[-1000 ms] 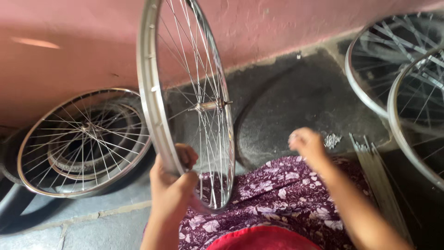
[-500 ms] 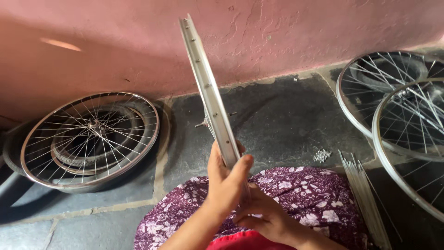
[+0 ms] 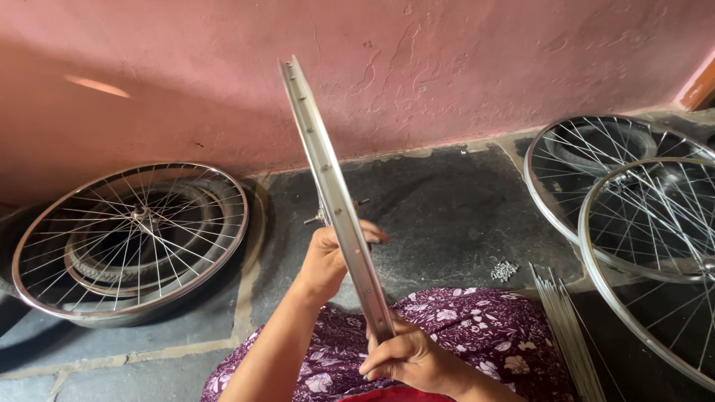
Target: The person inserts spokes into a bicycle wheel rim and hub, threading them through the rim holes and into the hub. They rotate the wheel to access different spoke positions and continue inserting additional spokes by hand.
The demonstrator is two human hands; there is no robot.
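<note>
Steel wheel rim (image 3: 331, 193) upright, edge-on over lap | left hand (image 3: 328, 260) clasps mid-rim, right hand (image 3: 406, 357) clamps lower end | risk: tilted rim slips, striking floor-edge spokes (image 3: 566, 327).

Four spoked wheels: one held (image 3: 335, 201), one left (image 3: 130, 242), two right (image 3: 588, 171) (image 3: 655, 253); one spoke bundle (image 3: 566, 327).

Both hands, left hand (image 3: 325, 260) and right hand (image 3: 406, 356), grip an edge-on wheel rim (image 3: 331, 190)

The bicycle wheel (image 3: 335, 201) has turned edge-on, and the right hand (image 3: 410, 357) now grips its rim.
</note>
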